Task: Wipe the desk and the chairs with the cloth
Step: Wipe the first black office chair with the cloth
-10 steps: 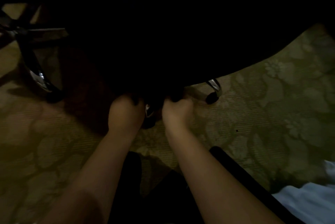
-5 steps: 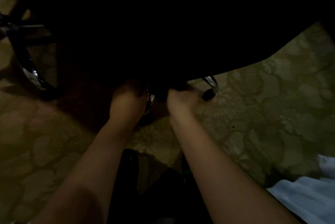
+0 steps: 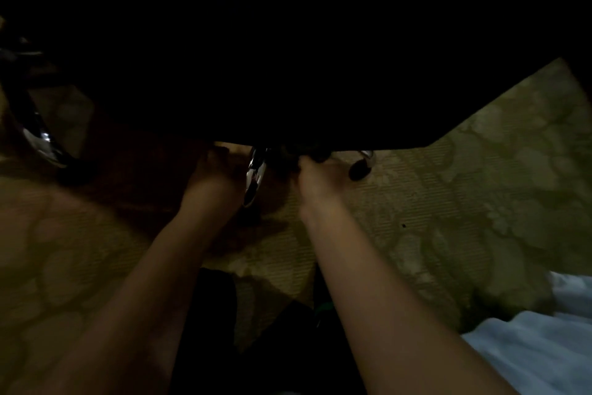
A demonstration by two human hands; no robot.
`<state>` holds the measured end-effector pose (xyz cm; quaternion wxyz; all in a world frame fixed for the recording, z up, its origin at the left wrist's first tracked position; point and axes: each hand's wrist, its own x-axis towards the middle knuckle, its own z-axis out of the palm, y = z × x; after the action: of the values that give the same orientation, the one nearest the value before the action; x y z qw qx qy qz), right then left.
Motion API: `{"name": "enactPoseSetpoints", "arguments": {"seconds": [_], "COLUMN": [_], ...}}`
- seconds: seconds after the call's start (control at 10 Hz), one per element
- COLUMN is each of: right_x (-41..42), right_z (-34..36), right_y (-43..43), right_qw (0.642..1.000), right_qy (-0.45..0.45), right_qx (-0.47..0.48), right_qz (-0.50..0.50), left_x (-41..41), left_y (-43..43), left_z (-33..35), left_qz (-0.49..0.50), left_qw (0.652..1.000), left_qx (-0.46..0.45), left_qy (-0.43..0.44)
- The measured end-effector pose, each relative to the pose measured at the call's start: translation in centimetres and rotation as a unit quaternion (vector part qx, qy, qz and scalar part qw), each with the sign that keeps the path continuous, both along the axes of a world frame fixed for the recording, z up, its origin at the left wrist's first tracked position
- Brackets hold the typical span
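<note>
Both hands have pushed farther in under the black office-chair seat [image 3: 288, 58]. The left hand [image 3: 213, 172] and right hand [image 3: 322, 175] flank a chrome chair leg [image 3: 254, 177], perhaps holding the seat's edge. Their fingers are lost in shadow, so I cannot tell the grip. A crumpled white cloth [image 3: 541, 350] lies on the patterned green carpet [image 3: 448, 218], well behind the right hand.

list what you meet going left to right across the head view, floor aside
chrome chair leg at the far left → left hand → chrome leg between the hands → right hand → black caster → pale fabric at the lower right
</note>
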<state>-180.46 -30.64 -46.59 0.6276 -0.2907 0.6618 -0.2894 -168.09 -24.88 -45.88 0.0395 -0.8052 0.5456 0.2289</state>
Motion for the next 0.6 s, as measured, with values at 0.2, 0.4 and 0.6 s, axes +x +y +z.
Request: {"name": "enactPoseSetpoints", "arguments": {"seconds": [0.2, 0.4, 0.6], "right_x": [-1.4, -6.9, -11.7], "right_z": [-0.5, 2.1, 7.1], "right_y": [-0.5, -3.1, -5.9], "right_qw": [0.988, 0.963, 0.933], "right_qy": [-0.086, 0.085, 0.136], "right_qx": [0.014, -0.105, -0.270], "right_qz": [-0.127, -0.234, -0.197], "left_x": [0.1, 0.9, -0.8], "left_y": [0.4, 1.7, 0.7], "left_z": [-1.8, -0.1, 5.4], "left_qz": [0.145, 0.105, 0.081], "left_qw": [0.960, 0.967, 0.945], "left_qx": [-0.191, -0.206, -0.289], "left_qy": [0.144, 0.107, 0.132]}}
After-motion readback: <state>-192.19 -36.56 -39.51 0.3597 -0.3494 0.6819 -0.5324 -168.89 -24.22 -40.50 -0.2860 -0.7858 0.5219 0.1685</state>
